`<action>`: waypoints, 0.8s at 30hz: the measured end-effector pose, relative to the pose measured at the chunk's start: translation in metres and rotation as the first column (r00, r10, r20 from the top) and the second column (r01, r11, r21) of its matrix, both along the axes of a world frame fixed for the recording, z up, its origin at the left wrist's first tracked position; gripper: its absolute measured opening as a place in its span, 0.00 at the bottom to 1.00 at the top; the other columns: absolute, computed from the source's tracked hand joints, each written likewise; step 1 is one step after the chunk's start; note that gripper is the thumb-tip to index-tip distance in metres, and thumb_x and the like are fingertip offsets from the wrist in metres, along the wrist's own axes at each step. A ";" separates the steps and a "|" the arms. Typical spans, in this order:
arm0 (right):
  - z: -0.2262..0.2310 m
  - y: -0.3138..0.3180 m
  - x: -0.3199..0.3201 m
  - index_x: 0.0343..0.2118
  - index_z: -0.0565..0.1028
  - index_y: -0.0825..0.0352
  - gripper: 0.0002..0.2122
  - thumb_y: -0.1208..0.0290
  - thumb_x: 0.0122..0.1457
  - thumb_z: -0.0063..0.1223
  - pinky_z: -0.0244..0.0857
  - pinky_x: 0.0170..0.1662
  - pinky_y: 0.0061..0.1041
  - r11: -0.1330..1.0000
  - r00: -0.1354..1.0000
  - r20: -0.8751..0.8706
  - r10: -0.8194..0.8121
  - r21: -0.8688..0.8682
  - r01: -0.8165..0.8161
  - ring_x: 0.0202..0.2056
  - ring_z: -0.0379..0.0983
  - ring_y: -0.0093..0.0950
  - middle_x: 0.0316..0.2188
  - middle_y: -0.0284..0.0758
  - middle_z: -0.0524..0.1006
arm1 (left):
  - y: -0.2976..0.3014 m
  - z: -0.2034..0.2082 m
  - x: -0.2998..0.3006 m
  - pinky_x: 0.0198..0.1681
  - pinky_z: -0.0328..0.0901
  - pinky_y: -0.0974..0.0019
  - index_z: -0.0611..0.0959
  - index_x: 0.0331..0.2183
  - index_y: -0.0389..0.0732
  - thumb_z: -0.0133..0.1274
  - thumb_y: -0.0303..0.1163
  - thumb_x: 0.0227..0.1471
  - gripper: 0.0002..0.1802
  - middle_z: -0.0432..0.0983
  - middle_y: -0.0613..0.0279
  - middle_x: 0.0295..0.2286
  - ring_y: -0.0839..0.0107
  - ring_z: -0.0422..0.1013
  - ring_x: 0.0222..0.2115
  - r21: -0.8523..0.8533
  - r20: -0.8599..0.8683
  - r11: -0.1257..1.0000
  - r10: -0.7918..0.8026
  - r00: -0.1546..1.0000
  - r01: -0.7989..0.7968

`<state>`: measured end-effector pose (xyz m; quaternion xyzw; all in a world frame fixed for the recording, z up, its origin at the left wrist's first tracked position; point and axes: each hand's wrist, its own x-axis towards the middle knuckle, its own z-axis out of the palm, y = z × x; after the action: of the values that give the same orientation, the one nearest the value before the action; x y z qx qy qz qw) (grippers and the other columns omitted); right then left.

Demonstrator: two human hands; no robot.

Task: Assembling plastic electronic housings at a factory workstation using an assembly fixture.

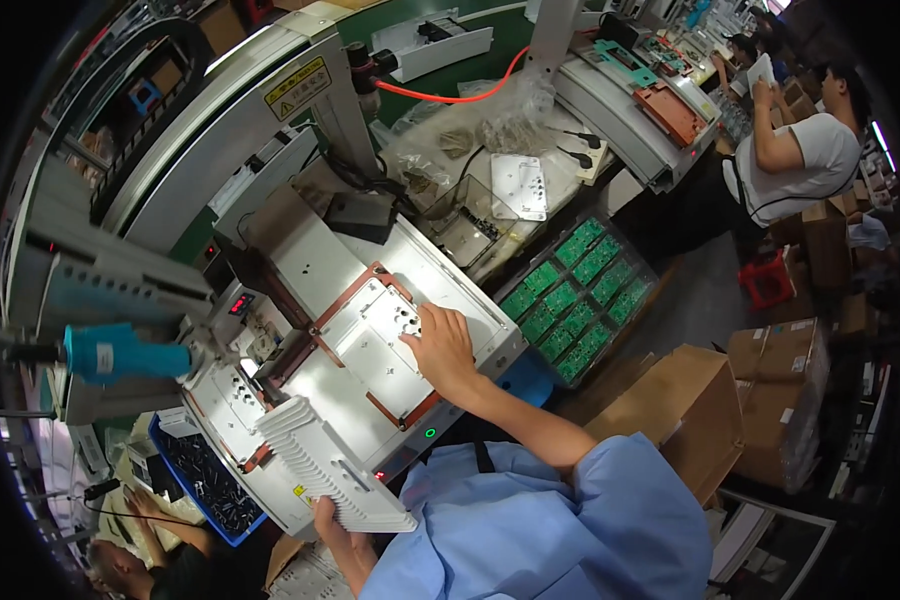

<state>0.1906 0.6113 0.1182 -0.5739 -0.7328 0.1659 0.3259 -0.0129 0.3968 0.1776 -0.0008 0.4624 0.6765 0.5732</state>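
Note:
My right hand (444,350) rests over a flat white plastic panel (375,345) with dark round holes, seated among the brown corner pieces of a white machine bed. Its fingers are bent and the thumb touches the panel near the holes; the hand hides the panel's right edge. Lower down, my left hand (336,528) grips the near edge of a tilted stack of white plastic panels (332,470), leaning over the machine's front edge. A similar white panel (232,398) lies in another fixture to the left, close to a teal screwdriver-like tool (125,352).
Green circuit boards (580,290) fill a clear tray to the right. Behind the machine are a clear bin (467,222) and another white panel (520,187). A blue bin of small dark parts (210,480) stands left, an open carton (660,405) right. Other people work nearby.

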 end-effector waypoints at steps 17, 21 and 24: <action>0.045 0.106 0.115 0.48 0.66 0.69 0.15 0.76 0.59 0.53 0.61 0.47 0.19 0.941 0.589 -0.741 -0.321 -0.180 0.287 0.44 0.66 0.21 0.43 0.34 0.70 | 0.030 0.013 0.005 0.52 0.65 0.56 0.63 0.57 0.35 0.61 0.36 0.43 0.42 0.71 0.53 0.48 0.57 0.71 0.46 -0.046 -0.041 0.999 0.014 0.999 -0.016; -0.123 0.236 0.308 0.45 0.67 0.75 0.20 0.67 0.56 0.60 0.60 0.50 0.33 0.684 0.569 -0.551 -0.610 -0.004 0.730 0.44 0.65 0.34 0.41 0.43 0.69 | 0.018 0.012 0.003 0.55 0.64 0.55 0.62 0.58 0.35 0.60 0.35 0.43 0.42 0.70 0.53 0.49 0.56 0.70 0.48 -0.107 -0.090 0.992 0.064 0.994 -0.074; -0.165 0.262 0.301 0.33 0.74 0.77 0.17 0.66 0.51 0.64 0.66 0.41 0.37 0.654 0.591 -0.346 -0.729 -0.095 0.750 0.33 0.69 0.35 0.33 0.48 0.76 | 0.007 0.026 0.003 0.55 0.63 0.57 0.61 0.58 0.32 0.59 0.33 0.44 0.41 0.69 0.51 0.50 0.57 0.69 0.50 -0.108 -0.115 0.993 0.045 0.992 -0.057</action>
<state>0.4920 0.8736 -0.0470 -0.7757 -0.3614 0.0938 0.5088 -0.0097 0.4035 0.2037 -0.0065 0.5305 0.6633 0.5279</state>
